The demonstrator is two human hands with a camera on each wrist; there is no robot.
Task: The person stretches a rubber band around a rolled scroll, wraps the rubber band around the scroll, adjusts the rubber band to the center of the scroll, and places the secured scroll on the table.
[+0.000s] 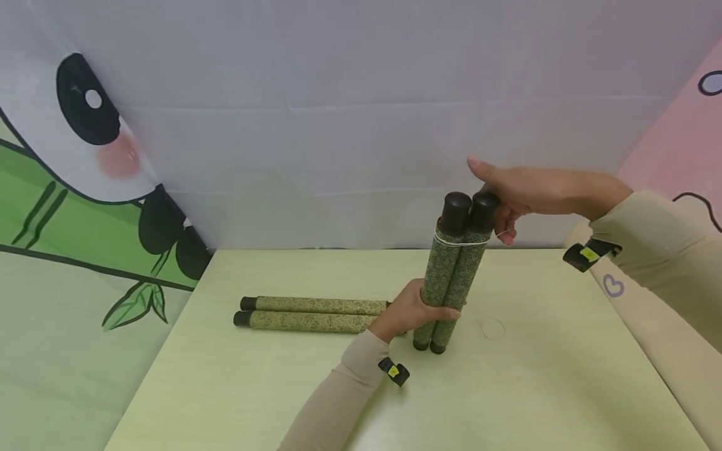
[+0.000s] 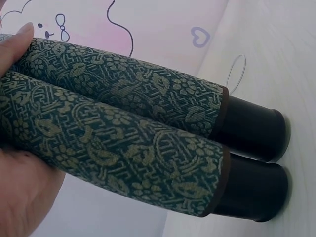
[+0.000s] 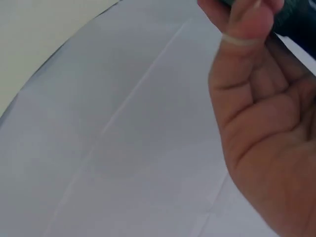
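Observation:
Two rolled scrolls (image 1: 440,269) in dark green flowered cloth with black end knobs stand side by side, slightly tilted, their lower ends at the table. My left hand (image 1: 414,311) grips both around their lower half, thumb across the front. In the left wrist view their black knobs (image 2: 254,128) show close to the tabletop. A thin white rubber band (image 1: 459,243) circles both scrolls below the top knobs and stretches out to my right hand (image 1: 516,191). That hand is behind the right knob, its curled finger hooked in the band, which crosses the finger in the right wrist view.
Two yellow-green patterned scrolls (image 1: 321,305) with black ends lie side by side on the table (image 1: 225,388), left of the upright pair. Another thin band (image 1: 493,340) lies on the table to their right. A pale cloth backdrop (image 1: 338,144) hangs behind.

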